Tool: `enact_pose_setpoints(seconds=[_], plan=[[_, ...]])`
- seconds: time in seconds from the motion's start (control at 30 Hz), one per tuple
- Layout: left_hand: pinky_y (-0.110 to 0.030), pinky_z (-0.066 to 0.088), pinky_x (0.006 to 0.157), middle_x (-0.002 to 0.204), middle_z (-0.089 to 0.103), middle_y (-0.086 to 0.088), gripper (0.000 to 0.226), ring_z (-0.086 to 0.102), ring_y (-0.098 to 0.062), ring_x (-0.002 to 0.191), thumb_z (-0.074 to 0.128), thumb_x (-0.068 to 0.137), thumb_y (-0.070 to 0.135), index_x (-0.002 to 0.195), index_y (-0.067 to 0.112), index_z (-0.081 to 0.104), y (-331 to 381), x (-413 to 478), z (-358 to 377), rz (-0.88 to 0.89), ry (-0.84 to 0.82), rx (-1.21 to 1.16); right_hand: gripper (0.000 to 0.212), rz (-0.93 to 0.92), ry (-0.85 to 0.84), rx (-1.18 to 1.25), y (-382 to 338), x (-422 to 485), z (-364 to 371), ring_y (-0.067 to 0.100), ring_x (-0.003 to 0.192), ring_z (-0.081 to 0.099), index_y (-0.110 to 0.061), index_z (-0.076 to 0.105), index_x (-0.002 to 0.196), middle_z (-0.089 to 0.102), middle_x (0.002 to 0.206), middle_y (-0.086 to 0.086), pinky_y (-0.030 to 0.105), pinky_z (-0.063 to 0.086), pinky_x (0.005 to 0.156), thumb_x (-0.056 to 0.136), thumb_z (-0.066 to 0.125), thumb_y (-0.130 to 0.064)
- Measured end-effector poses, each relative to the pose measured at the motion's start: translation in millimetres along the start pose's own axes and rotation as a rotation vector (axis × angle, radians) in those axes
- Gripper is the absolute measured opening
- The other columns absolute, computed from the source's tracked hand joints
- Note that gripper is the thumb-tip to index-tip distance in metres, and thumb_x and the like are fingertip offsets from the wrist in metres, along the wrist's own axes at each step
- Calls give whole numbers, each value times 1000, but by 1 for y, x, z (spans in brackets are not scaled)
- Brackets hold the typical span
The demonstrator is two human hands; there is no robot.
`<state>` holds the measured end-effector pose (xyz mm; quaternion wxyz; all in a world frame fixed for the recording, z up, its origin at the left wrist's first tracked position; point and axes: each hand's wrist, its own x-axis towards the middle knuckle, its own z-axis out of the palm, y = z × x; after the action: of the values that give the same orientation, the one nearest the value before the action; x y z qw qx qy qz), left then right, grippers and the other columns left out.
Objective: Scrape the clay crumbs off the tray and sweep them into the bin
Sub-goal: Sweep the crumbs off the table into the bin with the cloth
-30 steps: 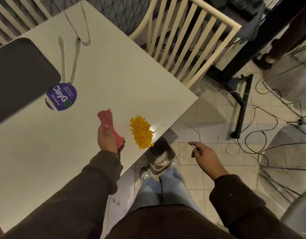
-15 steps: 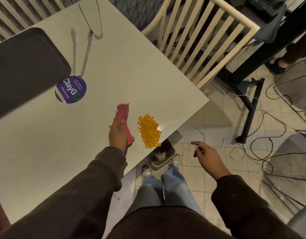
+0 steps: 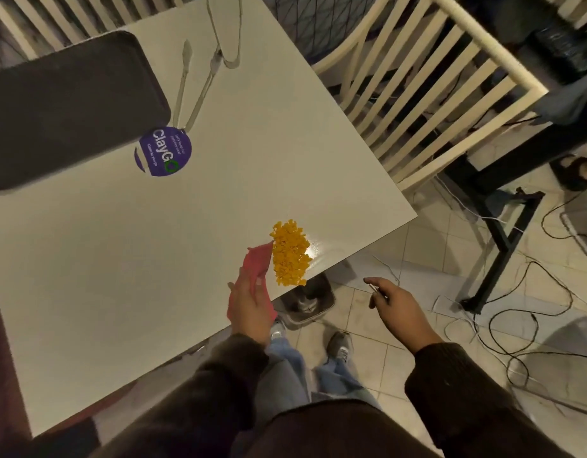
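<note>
We note scraper (image 3: 257, 262), gripped in left hand (image 3: 252, 305), now touches left side of crumb pile (image 3: 290, 252); apart 0.5 s ago. Pile, on table (image 3: 186, 259) edge just beyond bin (image 3: 313, 299), runs lengthwise away from us. Right hand (image 3: 396, 309) pinches thin stick (image 3: 378, 290).

Our left hand (image 3: 252, 305) reached forward from a dark brown sleeve (image 3: 219, 375), the forearm angled up and to the right. Its back faced us, and its fingers and thumb curled round the near end of a flat red piece (image 3: 257, 261) whose far tip pointed away from us. Our right hand (image 3: 398, 309) hung well apart from the left, palm turned down, fingers loosely bent and the index finger stretched leftward, with a thin pale stick (image 3: 378, 290) pinched between the fingers. Both wrists showed bare beyond the cuffs
</note>
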<state>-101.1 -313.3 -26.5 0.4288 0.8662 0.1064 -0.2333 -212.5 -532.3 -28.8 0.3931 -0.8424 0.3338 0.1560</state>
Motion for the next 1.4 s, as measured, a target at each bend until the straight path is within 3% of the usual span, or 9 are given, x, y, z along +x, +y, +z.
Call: enact_pose_setpoints(seconds=[0.13, 0.27, 0.43, 0.67, 0.83, 0.97, 1.07, 1.2, 1.4], plan=[[-24, 22, 114, 144, 53, -10, 45, 30, -30, 147, 31, 107, 24, 152, 18, 38, -4, -15, 23, 17, -15, -52, 36, -33, -31, -25, 12, 3, -14, 5, 70, 54, -28, 55, 124, 65, 81, -3, 19, 37, 59, 95, 41, -13], [-37, 25, 121, 150, 47, -11, 47, 18, -32, 153, 30, 106, 30, 152, 21, 37, -6, -24, 42, -6, -2, -84, 36, -50, -59, -42, 24, 3, -24, 5, 71, 54, -29, 55, 124, 65, 81, -3, 20, 38, 59, 95, 41, -12], [-48, 41, 113, 146, 51, -15, 56, 43, -33, 140, 28, 99, 51, 149, 27, 40, -11, -39, 55, -21, -21, -105, 36, -88, -89, -71, 33, 2, -32, 3, 69, 53, -26, 54, 125, 65, 81, -1, 17, 37, 59, 96, 40, -12], [-21, 35, 89, 118, 52, 4, 42, 53, -18, 117, 33, 107, 28, 143, 13, 48, 6, -61, 43, -49, 74, -224, 35, -116, -91, -77, 32, 8, -37, 4, 66, 52, -26, 54, 125, 65, 81, 0, 19, 36, 57, 96, 40, -13], [-12, 41, 77, 131, 56, -10, 44, 54, -21, 119, 34, 107, 25, 144, 5, 46, 15, -46, 13, -95, 261, -359, 36, -112, -89, -51, 28, 11, -38, 3, 66, 52, -28, 55, 125, 66, 81, 0, 21, 36, 57, 95, 41, -13], [-25, 40, 102, 139, 55, -9, 44, 52, -23, 127, 35, 107, 29, 148, 15, 44, 12, 4, -10, -81, 326, -309, 36, -93, -87, -40, 28, 12, -36, 4, 66, 51, -28, 54, 125, 66, 82, 0, 21, 36, 57, 95, 41, -13], [-41, 29, 120, 157, 39, -10, 51, 33, -31, 147, 32, 107, 33, 156, 18, 30, 9, 42, -12, -61, 232, -111, 37, -84, -82, -32, 31, 13, -32, 7, 67, 53, -28, 54, 125, 66, 82, 0, 23, 37, 57, 95, 41, -13], [-46, 21, 123, 163, 29, -5, 47, 14, -36, 152, 34, 107, 26, 154, 25, 32, 22, 67, -6, 134, 92, 197, 35, -63, -79, -39, 33, 12, -28, 5, 64, 52, -26, 54, 125, 65, 80, -1, 22, 37, 57, 96, 41, -12], [-47, 18, 124, 162, 31, -7, 45, 8, -35, 154, 32, 107, 28, 152, 24, 38, 28, 65, 0, 231, -117, 250, 35, -35, -80, -48, 32, 13, -24, 3, 67, 52, -28, 54, 125, 65, 79, -3, 21, 37, 58, 96, 41, -13]])
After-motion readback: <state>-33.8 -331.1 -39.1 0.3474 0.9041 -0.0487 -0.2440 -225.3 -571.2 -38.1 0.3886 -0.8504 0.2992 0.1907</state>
